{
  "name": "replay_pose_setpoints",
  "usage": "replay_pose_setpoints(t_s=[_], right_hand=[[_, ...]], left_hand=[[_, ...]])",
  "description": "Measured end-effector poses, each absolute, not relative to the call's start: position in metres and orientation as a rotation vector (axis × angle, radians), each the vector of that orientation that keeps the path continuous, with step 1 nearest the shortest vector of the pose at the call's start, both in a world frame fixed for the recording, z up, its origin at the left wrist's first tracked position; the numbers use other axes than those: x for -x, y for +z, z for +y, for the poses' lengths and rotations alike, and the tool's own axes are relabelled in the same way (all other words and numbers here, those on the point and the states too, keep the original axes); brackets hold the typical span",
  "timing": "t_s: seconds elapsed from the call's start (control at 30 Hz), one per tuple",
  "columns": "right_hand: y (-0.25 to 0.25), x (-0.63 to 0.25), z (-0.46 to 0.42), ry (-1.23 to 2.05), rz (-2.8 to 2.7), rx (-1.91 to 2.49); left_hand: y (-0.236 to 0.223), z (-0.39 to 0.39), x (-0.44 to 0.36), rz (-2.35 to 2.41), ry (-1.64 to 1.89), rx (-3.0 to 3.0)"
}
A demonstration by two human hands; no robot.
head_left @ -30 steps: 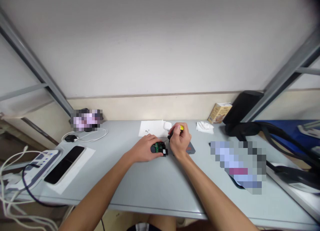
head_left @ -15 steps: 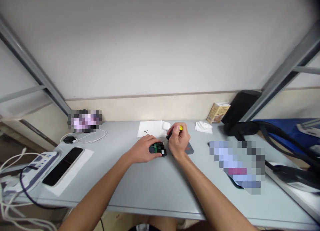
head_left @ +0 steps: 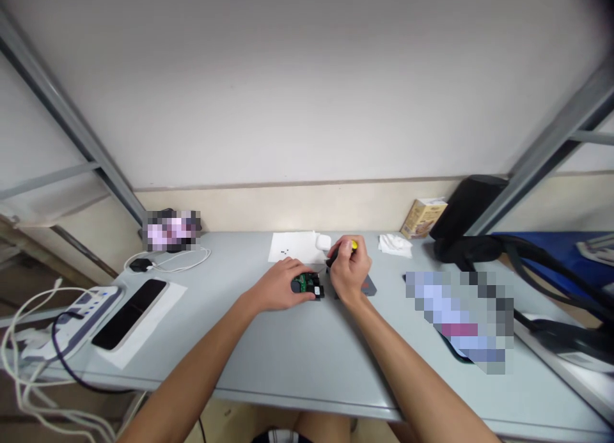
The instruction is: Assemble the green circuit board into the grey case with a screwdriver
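My left hand (head_left: 282, 286) grips a small black device with an exposed green circuit board (head_left: 307, 284), fingers behind it and thumb along its near edge. A screwdriver (head_left: 354, 245) with a black and yellow handle sits in my right hand (head_left: 351, 269), which is closed around it. Its shaft points left toward the board's right end; whether the tip touches cannot be made out. Partly hidden behind my right hand, a flat grey piece (head_left: 368, 286) lies on the table. Several tiny dark screws (head_left: 284, 251) rest on a white sheet of paper (head_left: 302, 243) behind the board.
A white case (head_left: 323, 241) lies at the paper's right side. Crumpled tissue (head_left: 394, 245) and a small carton (head_left: 423, 218) stand toward the back right. On the left are a phone (head_left: 130, 314), a power strip (head_left: 71, 321) and loose cables. A blurred-out item (head_left: 455, 321) lies at right.
The whole view has shifted slightly, so everything appears a little further right. Both hands keep their holds on the circuit board device and the screwdriver.
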State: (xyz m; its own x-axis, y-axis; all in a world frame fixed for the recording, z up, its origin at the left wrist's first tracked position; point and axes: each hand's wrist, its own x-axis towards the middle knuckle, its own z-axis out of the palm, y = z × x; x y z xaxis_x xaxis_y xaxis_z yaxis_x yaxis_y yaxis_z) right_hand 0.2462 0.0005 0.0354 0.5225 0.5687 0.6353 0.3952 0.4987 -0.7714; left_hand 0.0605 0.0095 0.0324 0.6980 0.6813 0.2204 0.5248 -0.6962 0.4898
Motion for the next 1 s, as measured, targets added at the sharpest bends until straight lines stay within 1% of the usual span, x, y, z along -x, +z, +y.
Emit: replay_pose_setpoints(t_s=[1.0], right_hand=[[0.0314, -0.2439, -0.0004, 0.221, -1.19, 1.085]], left_hand=[[0.0314, 0.0103, -0.059, 0.959, 0.538, -2.506]])
